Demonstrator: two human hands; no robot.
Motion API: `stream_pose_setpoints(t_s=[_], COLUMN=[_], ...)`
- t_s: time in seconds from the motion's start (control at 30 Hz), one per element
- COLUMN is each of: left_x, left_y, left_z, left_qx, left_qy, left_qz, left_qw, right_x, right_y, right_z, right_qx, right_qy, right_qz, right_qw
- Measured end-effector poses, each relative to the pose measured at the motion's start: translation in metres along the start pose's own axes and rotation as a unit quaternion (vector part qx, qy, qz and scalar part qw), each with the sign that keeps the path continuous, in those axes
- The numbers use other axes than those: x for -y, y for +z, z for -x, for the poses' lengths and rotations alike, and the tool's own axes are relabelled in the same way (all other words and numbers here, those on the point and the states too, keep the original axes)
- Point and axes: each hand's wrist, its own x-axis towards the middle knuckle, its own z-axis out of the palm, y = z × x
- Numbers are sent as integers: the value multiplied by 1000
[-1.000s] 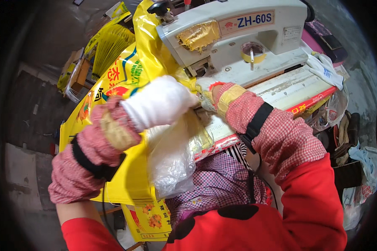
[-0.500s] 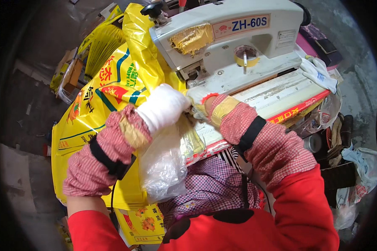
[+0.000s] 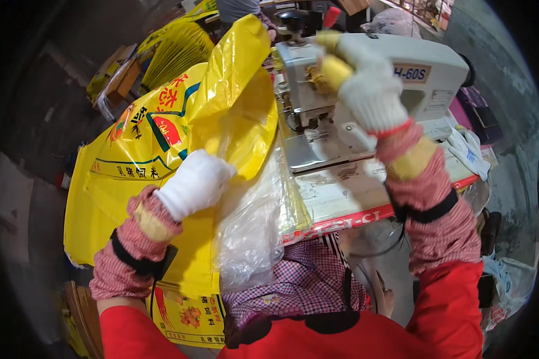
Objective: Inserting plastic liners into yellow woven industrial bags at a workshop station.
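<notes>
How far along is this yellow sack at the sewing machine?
Done, it seems: a clear plastic liner already sits inside the yellow sack. In hand: the left hand grips the sack's mouth and liner beside the sewing machine, while the right hand reaches up at the machine head. Left: the mouth looks open and unstitched, not yet under the needle.

**Surroundings of the work table**

Landmark: table (image 3: pixel 365 203), pale worn top with a red front edge. Left of it, dark grey floor (image 3: pixel 36 107), dimly lit, carrying a stack of yellow sacks (image 3: pixel 176 48) and a cardboard box (image 3: pixel 123 81). Right of the table, grey concrete floor (image 3: pixel 509 84), brighter. A white cloth (image 3: pixel 470 152) lies at the table's right end; a pink surface (image 3: pixel 461 113) sits just behind it. No walls or windows visible.
</notes>
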Motion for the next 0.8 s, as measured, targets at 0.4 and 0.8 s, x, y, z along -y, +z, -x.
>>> stream_pose_setpoints(t_s=[0.4,0.8], left_x=[-21,-18], left_y=[-24,-25], left_z=[58,66], left_qx=[50,5], left_qy=[4,26], left_qz=[-27,5], left_qw=[998,1000], right_x=[40,15], right_y=[28,28], right_z=[-99,-103], right_qx=[139,153], right_qy=[25,-62], right_qz=[270,251], right_qw=[953,954])
